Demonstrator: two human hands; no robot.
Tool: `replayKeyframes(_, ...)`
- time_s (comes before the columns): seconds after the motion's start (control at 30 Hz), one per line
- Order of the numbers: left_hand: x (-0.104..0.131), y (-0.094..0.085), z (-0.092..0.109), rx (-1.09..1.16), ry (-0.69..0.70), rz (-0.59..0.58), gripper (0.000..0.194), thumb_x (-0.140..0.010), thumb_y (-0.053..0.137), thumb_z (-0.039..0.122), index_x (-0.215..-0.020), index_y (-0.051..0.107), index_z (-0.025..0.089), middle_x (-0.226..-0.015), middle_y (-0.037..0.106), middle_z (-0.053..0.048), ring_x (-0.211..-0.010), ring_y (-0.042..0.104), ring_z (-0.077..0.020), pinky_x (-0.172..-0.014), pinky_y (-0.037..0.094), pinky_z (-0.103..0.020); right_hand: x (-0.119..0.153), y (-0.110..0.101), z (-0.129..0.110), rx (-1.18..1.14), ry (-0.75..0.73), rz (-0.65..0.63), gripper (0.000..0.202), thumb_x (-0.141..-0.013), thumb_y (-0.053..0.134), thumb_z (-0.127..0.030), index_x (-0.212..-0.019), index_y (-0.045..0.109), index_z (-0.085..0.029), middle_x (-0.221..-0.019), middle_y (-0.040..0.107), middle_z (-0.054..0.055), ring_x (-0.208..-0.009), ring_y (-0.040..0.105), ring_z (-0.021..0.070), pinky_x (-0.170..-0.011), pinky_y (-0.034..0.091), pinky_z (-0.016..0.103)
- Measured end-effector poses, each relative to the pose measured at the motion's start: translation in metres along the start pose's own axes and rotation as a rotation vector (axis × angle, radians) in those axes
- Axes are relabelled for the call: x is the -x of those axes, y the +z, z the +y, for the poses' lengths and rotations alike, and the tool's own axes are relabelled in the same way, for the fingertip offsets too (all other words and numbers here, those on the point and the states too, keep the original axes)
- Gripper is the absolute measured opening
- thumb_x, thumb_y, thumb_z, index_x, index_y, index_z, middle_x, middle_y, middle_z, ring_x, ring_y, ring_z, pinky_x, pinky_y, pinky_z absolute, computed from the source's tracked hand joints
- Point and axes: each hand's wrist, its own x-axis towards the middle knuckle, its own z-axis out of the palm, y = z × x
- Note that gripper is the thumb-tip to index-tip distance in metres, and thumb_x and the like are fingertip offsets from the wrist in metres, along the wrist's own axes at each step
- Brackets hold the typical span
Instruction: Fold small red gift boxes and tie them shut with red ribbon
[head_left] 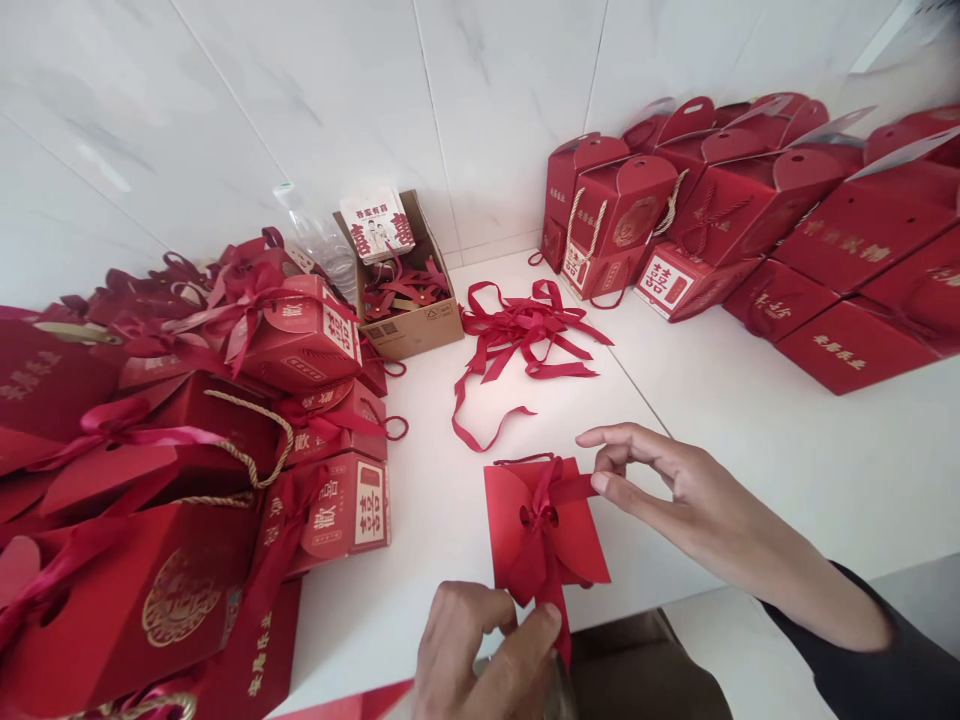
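Note:
A red gift box (589,545) sits near the table's front edge, a cord handle at its far side. Around its top runs a red ribbon (541,490), knotted in the middle over two round holes. One ribbon tail stretches right to my right hand (667,485), whose thumb and a curled finger pinch its end while the index finger points out. The other tail hangs toward me, where my left hand (484,655) is closed on it by thumb and bent fingers. Below that hand, a greyish thing is partly hidden and cannot be made out.
Loose red ribbons (525,330) lie behind the box. A cardboard box (420,330) holds ribbon pieces and a printed white card (377,225). Ribboned gift boxes (322,510) are piled on the left, beside a clear plastic bottle (322,240). More red boxes (750,220) stand stacked right, by the tiled wall.

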Motion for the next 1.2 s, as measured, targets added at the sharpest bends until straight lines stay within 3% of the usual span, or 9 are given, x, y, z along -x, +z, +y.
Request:
replayKeyframes(0.2, -0.003, -0.002, 0.004, 0.062, -0.060, 0.017, 0.028, -0.087, 0.059, -0.007, -0.091, 0.068, 0.018, -0.080, 0.059, -0.002, -0.070, 0.055, -0.0152, -0.061, 0.046, -0.028, -0.005, 0.006, 0.004, 0.015, 0.001, 0.042, 0.029, -0.098, 0.061, -0.057, -0.114, 0.072, -0.036, -0.090, 0.066, -0.001, -0.089, 0.066, 0.0221, -0.066, 0.050, 0.031)
replayKeyframes(0.6, 0.000, 0.003, 0.006, 0.078, -0.100, 0.113, 0.027, -0.084, 0.053, -0.005, -0.085, 0.061, 0.021, -0.084, 0.062, -0.005, -0.084, 0.064, -0.0218, -0.074, 0.053, -0.037, -0.016, 0.008, 0.001, 0.028, 0.005, 0.151, 0.029, -0.099, 0.061, -0.052, -0.112, 0.074, -0.029, -0.104, 0.075, 0.003, -0.103, 0.070, 0.0269, -0.073, 0.054, 0.035)
replayKeyframes(0.7, 0.000, -0.003, 0.001, 0.104, -0.077, 0.077, 0.018, -0.104, 0.053, 0.019, -0.087, 0.060, 0.021, -0.086, 0.063, -0.006, -0.085, 0.064, -0.0232, -0.074, 0.053, -0.038, -0.014, 0.008, -0.002, 0.040, 0.004, 0.166, 0.030, -0.100, 0.060, -0.053, -0.114, 0.074, -0.030, -0.111, 0.075, 0.005, -0.107, 0.070, 0.0288, -0.072, 0.055, 0.036)
replayKeyframes(0.77, -0.004, -0.008, -0.001, 0.155, -0.104, 0.025, 0.033, -0.109, 0.045, 0.046, -0.095, 0.061, 0.022, -0.089, 0.064, -0.007, -0.086, 0.064, -0.0232, -0.072, 0.054, -0.036, -0.013, 0.009, -0.005, 0.071, -0.053, 0.181, 0.031, -0.102, 0.057, -0.053, -0.117, 0.073, -0.032, -0.123, 0.073, 0.006, -0.117, 0.067, 0.0306, -0.072, 0.057, 0.036)
replayKeyframes(0.83, -0.012, -0.012, 0.002, 0.167, -0.182, 0.006, 0.038, -0.109, 0.041, 0.054, -0.104, 0.062, 0.022, -0.094, 0.064, -0.007, -0.086, 0.064, -0.0221, -0.071, 0.052, -0.033, -0.012, 0.011, -0.010, 0.108, -0.163, 0.177, 0.032, -0.105, 0.054, -0.053, -0.124, 0.071, -0.035, -0.135, 0.068, 0.006, -0.130, 0.060, 0.0309, -0.079, 0.059, 0.038)
replayKeyframes(0.93, -0.028, -0.007, 0.010, 0.083, -0.288, -0.009, 0.025, -0.106, 0.052, 0.044, -0.107, 0.062, 0.022, -0.104, 0.061, -0.007, -0.093, 0.063, -0.0226, -0.077, 0.051, -0.034, -0.011, 0.017, -0.020, 0.128, -0.325, 0.085, 0.028, -0.106, 0.057, -0.047, -0.128, 0.069, -0.035, -0.141, 0.062, 0.007, -0.139, 0.053, 0.0289, -0.104, 0.053, 0.044)
replayKeyframes(1.0, -0.036, -0.001, 0.012, 0.014, -0.292, -0.072, 0.018, -0.101, 0.059, 0.039, -0.108, 0.063, 0.023, -0.114, 0.060, -0.009, -0.102, 0.062, -0.0242, -0.082, 0.051, -0.035, -0.012, 0.020, -0.029, 0.103, -0.391, 0.009, 0.017, -0.104, 0.062, -0.036, -0.116, 0.071, -0.029, -0.136, 0.063, 0.009, -0.138, 0.054, 0.0284, -0.113, 0.046, 0.047)
replayKeyframes(1.07, -0.041, 0.005, 0.009, -0.051, -0.226, -0.112, 0.008, -0.098, 0.065, 0.027, -0.105, 0.064, 0.024, -0.119, 0.060, -0.008, -0.108, 0.062, -0.0236, -0.084, 0.051, -0.034, -0.014, 0.023, -0.036, 0.072, -0.423, -0.024, 0.004, -0.101, 0.065, -0.024, -0.101, 0.069, -0.025, -0.127, 0.066, 0.010, -0.132, 0.057, 0.0266, -0.113, 0.046, 0.045)
replayKeyframes(1.2, -0.043, 0.013, -0.006, -0.121, -0.054, -0.075, 0.012, -0.094, 0.070, 0.014, -0.095, 0.064, 0.024, -0.112, 0.065, -0.005, -0.098, 0.062, -0.0211, -0.081, 0.048, -0.032, -0.017, 0.023, -0.041, 0.080, -0.416, -0.009, 0.010, -0.101, 0.063, -0.017, -0.094, 0.063, -0.024, -0.104, 0.071, 0.003, -0.106, 0.066, 0.0200, -0.098, 0.053, 0.035)
